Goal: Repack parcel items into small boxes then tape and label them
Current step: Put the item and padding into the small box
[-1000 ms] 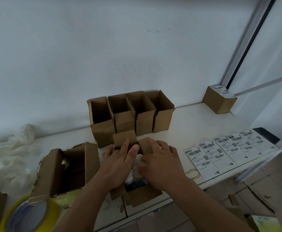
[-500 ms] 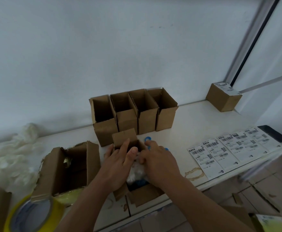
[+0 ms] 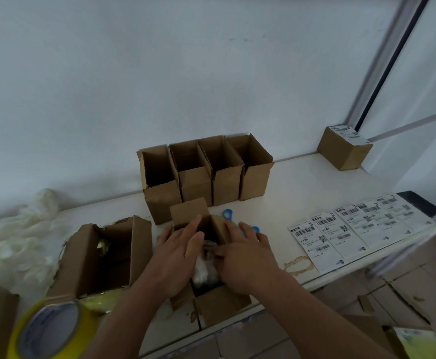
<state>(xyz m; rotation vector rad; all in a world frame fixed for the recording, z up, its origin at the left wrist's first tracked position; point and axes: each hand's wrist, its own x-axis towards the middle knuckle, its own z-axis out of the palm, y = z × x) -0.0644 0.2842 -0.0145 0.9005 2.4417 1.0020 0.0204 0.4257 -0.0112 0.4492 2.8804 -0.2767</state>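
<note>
Here, from my head camera, both my hands sit over the small open box [image 3: 213, 257] at the near edge of the white table [image 3: 302, 182]; my left hand [image 3: 178, 257] lies flat with its fingers straight and close together, palm down, pressing on the left side of the box's opening; my right hand [image 3: 245, 260] covers the right side, its fingers loosely bent over the right flap, thumb tucked toward the bagged item [image 3: 204, 268]; whether that thumb pinches the bag I cannot tell; the item, clear crinkled plastic round something dark, shows in the gap between my two hands, down inside the box; the box's far flap stands upright just past my fingertips and its near flap lies folded out toward me, below my wrists.

Beyond my fingertips stands a row of four open empty boxes [image 3: 206, 172], touching side by side; a blue plastic piece [image 3: 227, 215] peeps out just past my right fingers; well to the right of my right hand lies a strip of shipping labels [image 3: 354, 229]; far off to the right a sealed labelled box [image 3: 345, 147] sits in the corner; left of my left hand is a torn larger carton [image 3: 103, 257], open; beyond it a heap of pale plastic wrap [image 3: 17, 237]; near my left forearm, a yellow tape roll [image 3: 48, 332].
</note>
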